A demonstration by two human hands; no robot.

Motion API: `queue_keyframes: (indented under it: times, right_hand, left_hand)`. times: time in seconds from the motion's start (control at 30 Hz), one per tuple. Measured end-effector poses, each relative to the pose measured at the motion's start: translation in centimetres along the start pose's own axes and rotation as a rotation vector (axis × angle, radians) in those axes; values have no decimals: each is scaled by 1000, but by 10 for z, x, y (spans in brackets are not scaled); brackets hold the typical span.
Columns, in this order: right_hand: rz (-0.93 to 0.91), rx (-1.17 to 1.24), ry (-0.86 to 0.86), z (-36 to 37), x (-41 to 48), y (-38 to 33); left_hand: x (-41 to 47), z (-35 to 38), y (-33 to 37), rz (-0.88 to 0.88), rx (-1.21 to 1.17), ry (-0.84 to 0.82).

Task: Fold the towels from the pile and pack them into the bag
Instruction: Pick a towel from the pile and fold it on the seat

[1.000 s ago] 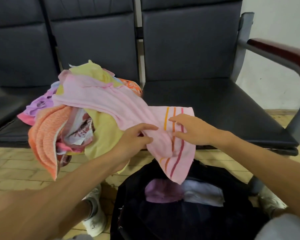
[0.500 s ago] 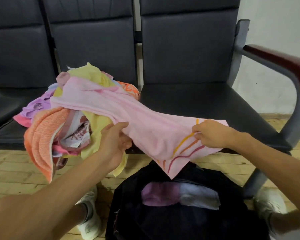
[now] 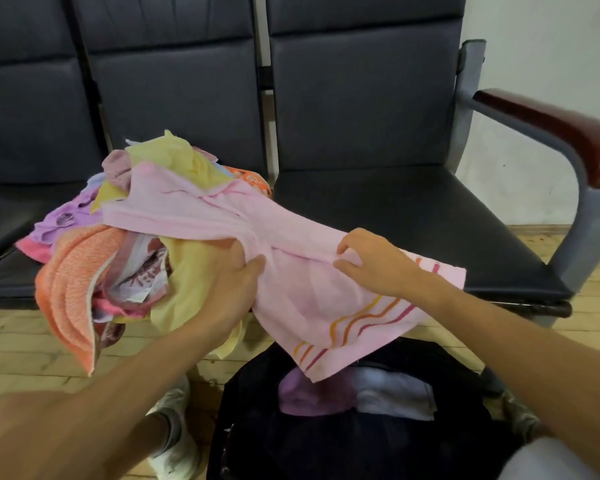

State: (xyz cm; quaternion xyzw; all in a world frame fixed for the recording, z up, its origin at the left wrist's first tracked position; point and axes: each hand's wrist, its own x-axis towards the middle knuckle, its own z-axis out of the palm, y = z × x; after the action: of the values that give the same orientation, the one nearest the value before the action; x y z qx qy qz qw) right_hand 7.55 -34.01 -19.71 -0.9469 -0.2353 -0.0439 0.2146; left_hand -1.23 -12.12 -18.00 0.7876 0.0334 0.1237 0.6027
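Since half a second ago the right hand (image 3: 378, 263) has slid in from the striped end toward the middle of the pink towel (image 3: 309, 303), and the left hand (image 3: 232, 289) has closed on it too. Both hands' fingers now pinch bunched folds of the cloth. The towel trails from the pile (image 3: 73, 278) on the counter (image 3: 395, 216) and hangs over the open black bag (image 3: 253, 410).

The pink towel (image 3: 309, 299) bears wavy orange and dark-red stripes near its end. Beside it are an orange towel (image 3: 73, 296) speckled white, a yellow towel (image 3: 187, 285) and a purple towel (image 3: 66, 220). The bag (image 3: 326, 445) is black, with a lilac towel (image 3: 305, 396) and a white towel (image 3: 392, 393) inside. The seats (image 3: 361, 98) are dark blue-grey, the armrest (image 3: 551, 129) dark red.
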Motion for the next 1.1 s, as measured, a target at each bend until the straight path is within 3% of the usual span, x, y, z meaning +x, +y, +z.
queue_keyframes:
  times: [0.13, 0.27, 0.4, 0.5, 0.6, 0.73, 0.87, 1.0, 1.1]
  right_hand:
    - [78, 67, -2, 15, 25, -16]
    - [133, -196, -194, 26, 42, -22]
    - [99, -291, -161, 25, 46, -28]
    - [93, -358, -38, 23, 40, -22]
    - [114, -433, 53, 19, 31, -12]
    - [202, -281, 48, 16, 23, -8]
    - [263, -54, 37, 13, 17, -13]
    - [377, 85, -93, 5, 14, -17]
    - [404, 384, -107, -7, 6, -21]
  left_hand:
    - [-4, -9, -1, 65, 223, -197]
    - [-12, -9, -11, 53, 419, -335]
    - [-13, -11, -15, -207, 40, -210]
    - [-8, -18, -15, -397, -288, -155]
    - [-7, -22, -14, -467, -350, -112]
    - [-6, -22, -14, -445, -317, -22]
    - [-9, -20, -6, -358, -125, -37]
    - [-7, -22, -3, -283, 2, -85]
    - [-9, -27, -1, -113, 256, -140]
